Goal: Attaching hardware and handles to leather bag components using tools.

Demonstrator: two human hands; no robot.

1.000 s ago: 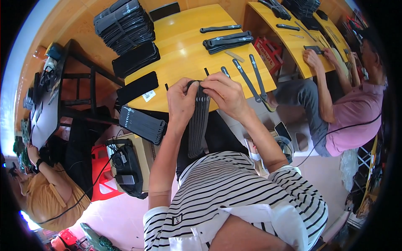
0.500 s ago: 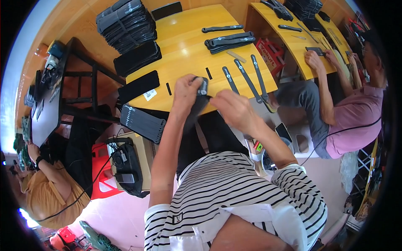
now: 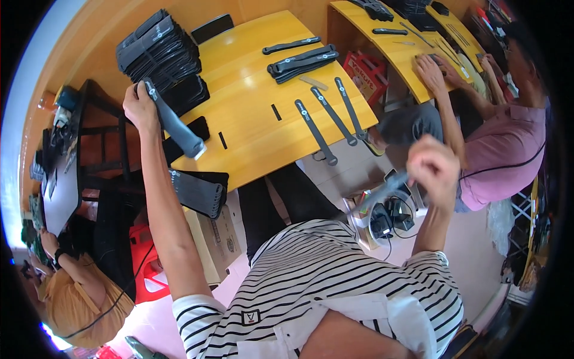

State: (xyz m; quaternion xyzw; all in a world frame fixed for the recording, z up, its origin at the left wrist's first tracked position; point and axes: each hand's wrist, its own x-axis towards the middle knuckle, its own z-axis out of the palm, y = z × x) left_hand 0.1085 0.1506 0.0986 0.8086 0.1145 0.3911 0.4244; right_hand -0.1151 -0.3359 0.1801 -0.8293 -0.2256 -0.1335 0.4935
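Observation:
My left hand (image 3: pixel 142 109) is raised at the left of the yellow table (image 3: pixel 251 146), closed on one end of a dark grey strap (image 3: pixel 173 122) with a pale print. The strap's other end slants down to the right over the table and shows a whitish tip. Out to the right, beyond the table, my right hand (image 3: pixel 433 167) is closed on a dark, motion-blurred strip (image 3: pixel 381 192) trailing down to the left. Three straps (image 3: pixel 323 113) lie side by side at the table's right edge. Two short black strips (image 3: pixel 222 140) rest on the wood.
Tall stacks of black flat pieces (image 3: pixel 158 51) stand at the back left. A bundle of straps (image 3: pixel 303 63) lies at the back. A striped black pad (image 3: pixel 200 194) hangs at the table's left corner. Co-workers sit at left (image 3: pixel 89 287) and right (image 3: pixel 508 131). A bin (image 3: pixel 382 224) is low right.
My hands were close together over the table's front edge. Now they are far apart: the left has gone left with the strap, the right has swung right and down with the strip.

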